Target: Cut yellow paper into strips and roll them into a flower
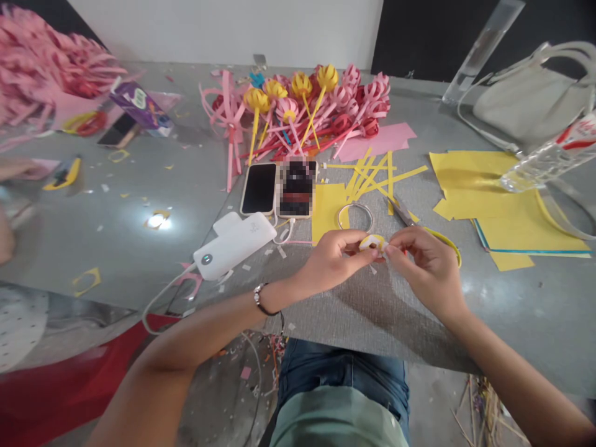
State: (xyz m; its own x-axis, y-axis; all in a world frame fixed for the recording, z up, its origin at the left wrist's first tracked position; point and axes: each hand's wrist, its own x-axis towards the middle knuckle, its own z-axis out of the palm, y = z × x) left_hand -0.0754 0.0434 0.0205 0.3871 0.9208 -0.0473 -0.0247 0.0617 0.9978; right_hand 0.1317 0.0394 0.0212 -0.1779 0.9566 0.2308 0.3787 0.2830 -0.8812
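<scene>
My left hand (333, 257) pinches a small yellow and white paper piece (371, 242), which looks curled with a dark opening in it. From the other side, the fingertips of my right hand (428, 264) close on its right edge. Scissors (404, 212) with a yellow handle lie partly behind my right hand. Just beyond my fingers are a thin metal ring (356, 217) and a square yellow sheet (326, 211). Several narrow yellow paper strips (372, 177) lie criss-crossed further back.
Pink, red and yellow paper flowers (326, 99) are heaped at the back. Two phones (259, 188) and a white power bank (235, 245) with a cable sit left of my hands. A bottle (544, 155) rests on yellow sheets (470, 186). Another person's hand (18, 167) shows far left.
</scene>
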